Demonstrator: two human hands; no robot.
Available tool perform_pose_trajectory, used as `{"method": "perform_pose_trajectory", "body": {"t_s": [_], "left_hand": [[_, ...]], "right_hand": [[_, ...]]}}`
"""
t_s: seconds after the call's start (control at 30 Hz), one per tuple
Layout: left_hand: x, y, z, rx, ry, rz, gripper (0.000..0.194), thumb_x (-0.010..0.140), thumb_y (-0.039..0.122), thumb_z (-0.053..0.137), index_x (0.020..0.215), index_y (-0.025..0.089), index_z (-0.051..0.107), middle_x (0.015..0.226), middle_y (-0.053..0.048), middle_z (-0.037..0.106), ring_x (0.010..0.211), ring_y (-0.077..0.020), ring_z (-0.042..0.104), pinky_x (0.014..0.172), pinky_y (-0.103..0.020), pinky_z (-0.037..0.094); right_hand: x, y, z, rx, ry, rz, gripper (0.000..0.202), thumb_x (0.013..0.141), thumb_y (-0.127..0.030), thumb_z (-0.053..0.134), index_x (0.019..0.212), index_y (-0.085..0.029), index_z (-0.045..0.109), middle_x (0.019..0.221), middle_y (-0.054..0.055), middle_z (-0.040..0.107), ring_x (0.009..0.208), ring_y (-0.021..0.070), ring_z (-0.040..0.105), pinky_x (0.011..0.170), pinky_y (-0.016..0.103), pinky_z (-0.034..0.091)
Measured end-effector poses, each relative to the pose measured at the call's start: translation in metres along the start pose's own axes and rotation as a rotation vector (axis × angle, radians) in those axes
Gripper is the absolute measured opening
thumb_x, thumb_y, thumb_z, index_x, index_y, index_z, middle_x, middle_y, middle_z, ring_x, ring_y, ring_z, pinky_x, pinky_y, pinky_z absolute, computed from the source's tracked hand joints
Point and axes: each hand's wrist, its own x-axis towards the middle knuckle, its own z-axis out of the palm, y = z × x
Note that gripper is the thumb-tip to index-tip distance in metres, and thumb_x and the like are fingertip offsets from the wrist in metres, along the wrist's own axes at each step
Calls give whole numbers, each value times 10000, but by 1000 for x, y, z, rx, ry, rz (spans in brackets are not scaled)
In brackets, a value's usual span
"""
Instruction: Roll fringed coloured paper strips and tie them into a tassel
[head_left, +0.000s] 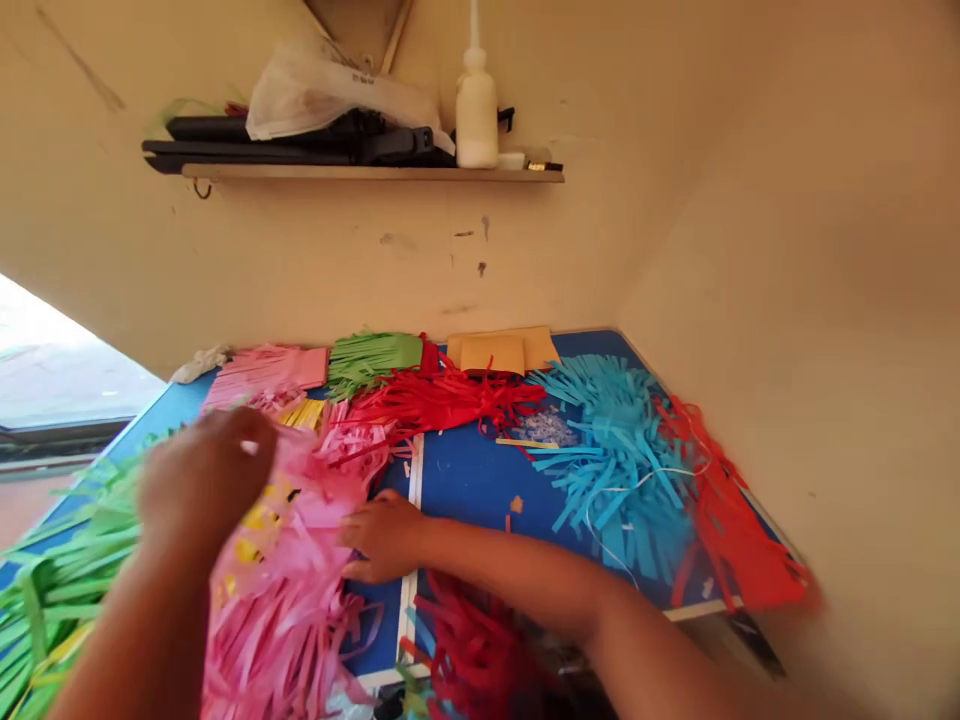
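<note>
Pink fringed paper lies on the left half of the blue table, with yellow pieces showing among it. Above its upper left part is my left hand, blurred, its fingers curled together at the pink material; what exactly they pinch is too small to tell. My right hand rests at the right edge of the pink paper, fingers spread and touching it. Green fringed paper spreads at the left, partly behind my left forearm. Dark red fringe sits below my right forearm.
Red fringe, a green bundle and tan paper line the table's back. Blue fringe with white string and orange-red fringe lie right. A wall shelf holds a glue bottle and plastic bag.
</note>
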Motion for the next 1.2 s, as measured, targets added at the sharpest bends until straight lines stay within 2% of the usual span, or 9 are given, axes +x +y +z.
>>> {"method": "perform_pose_trajectory", "body": {"t_s": [0.17, 0.3, 0.4, 0.57, 0.73, 0.8, 0.9, 1.0, 1.2], "left_hand": [[-53, 96, 31, -19, 62, 418, 269, 890, 342, 463, 777, 226, 678, 823, -93, 674, 871, -295, 601, 860, -442, 420], [-89, 118, 58, -158, 223, 440, 94, 841, 294, 586, 857, 232, 655, 938, -110, 692, 974, -315, 604, 935, -470, 416], [-95, 124, 78, -234, 248, 492, 80, 833, 242, 596, 908, 233, 625, 1006, -109, 707, 1004, -296, 627, 940, -441, 438], [-91, 139, 112, -271, 317, 636, 58, 870, 191, 546, 900, 209, 591, 1070, -101, 739, 1039, -274, 665, 958, -423, 438], [-75, 157, 131, -318, 208, 626, 122, 894, 148, 488, 921, 175, 604, 905, -73, 767, 864, -224, 713, 953, -410, 419], [-67, 163, 129, -315, 188, 596, 132, 887, 133, 489, 888, 179, 613, 835, -54, 762, 794, -221, 711, 939, -422, 408], [-59, 174, 123, -304, 161, 605, 151, 881, 130, 494, 877, 192, 632, 797, -32, 752, 791, -223, 706, 939, -427, 392], [-60, 187, 124, -296, 134, 618, 158, 893, 158, 489, 903, 199, 641, 822, -26, 754, 811, -210, 703, 973, -411, 378], [-64, 161, 148, -229, 94, 459, 285, 867, 160, 463, 1090, 172, 640, 917, -73, 777, 803, -232, 712, 877, -416, 428]], "right_hand": [[-59, -4, -22, 1122, 304, 110, 305, 892, -260, 464, 1165, -200, 586, 1166, 75, 675, 1033, 203, 652, 824, 319, 506], [-89, 0, -41, 1900, 700, 120, 316, 849, -253, 442, 1139, -227, 566, 1024, 46, 689, 802, 162, 655, 655, 256, 480], [-100, 10, -55, 2041, 967, 132, 351, 825, -299, 518, 1169, -251, 569, 962, 28, 690, 716, 158, 633, 592, 245, 461], [-145, 39, -64, 1595, 1164, 76, 543, 690, -406, 750, 1203, -292, 613, 1204, 21, 672, 1003, 231, 656, 825, 372, 524], [-235, 53, -79, 777, 982, 583, 424, 702, -587, 726, 856, -192, 753, 970, 81, 742, 980, 300, 674, 915, 454, 499], [-256, 41, -87, 514, 1073, 718, 428, 788, -603, 639, 789, -189, 745, 971, 108, 737, 1015, 321, 659, 963, 491, 462], [-242, 14, -85, -25, 1265, 709, 342, 860, -478, 602, 996, -189, 723, 1133, 127, 697, 1136, 302, 603, 1057, 484, 387], [-196, 3, -73, -360, 966, 518, 551, 778, -275, 668, 1307, -151, 580, 1260, 143, 651, 1186, 279, 588, 1145, 483, 278], [-165, 28, -81, -368, 905, 481, 290, 827, -81, 539, 994, -255, 700, 1036, -4, 758, 974, 180, 689, 1151, 436, 218]]}}
